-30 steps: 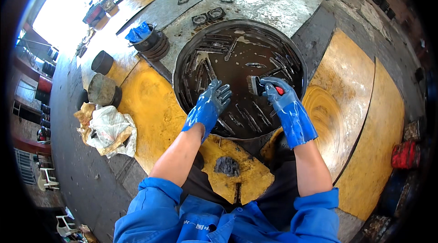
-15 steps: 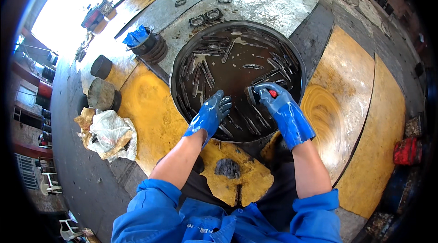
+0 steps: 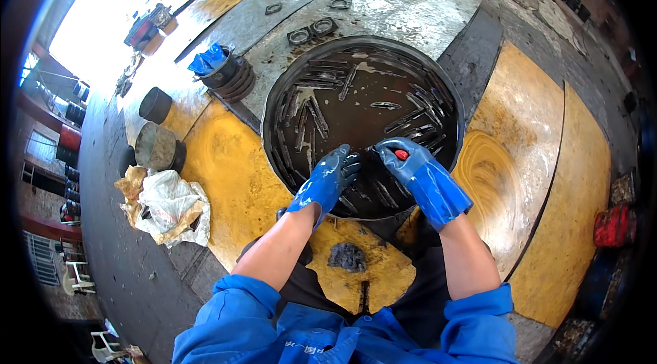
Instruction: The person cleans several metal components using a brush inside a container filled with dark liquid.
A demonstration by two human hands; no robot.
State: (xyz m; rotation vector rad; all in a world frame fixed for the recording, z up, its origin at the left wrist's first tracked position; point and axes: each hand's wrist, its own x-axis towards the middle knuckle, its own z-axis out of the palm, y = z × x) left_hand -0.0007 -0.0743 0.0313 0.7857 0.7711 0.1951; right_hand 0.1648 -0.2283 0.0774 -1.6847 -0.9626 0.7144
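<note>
A wide round metal basin (image 3: pixel 265 137) holds dark liquid with several long, narrow dark metal strips (image 3: pixel 320 118) in it. Over the near part of the basin is my left hand (image 3: pixel 335 171) in a blue rubber glove. Its fingers curl toward the right hand; whatever lies in them is lost against the dark liquid. My right hand (image 3: pixel 409 160), gloved the same way, is closed round a red-handled tool (image 3: pixel 402 154). Only the red handle end shows clearly; the tool's dark working end is hidden. A small gap separates the two hands.
A dark wad (image 3: pixel 347 257) lies on the yellow board before me. Left of the basin stand a pot with blue material (image 3: pixel 212 63), metal cans (image 3: pixel 156 145) and a crumpled white bag (image 3: pixel 171 203). Beyond the basin lie square metal parts (image 3: pixel 311 31).
My left hand has shifted right, its fingers turning inward. The right hand has tilted toward it and moved slightly down, bringing the two closer. The whole view has shifted slightly.
</note>
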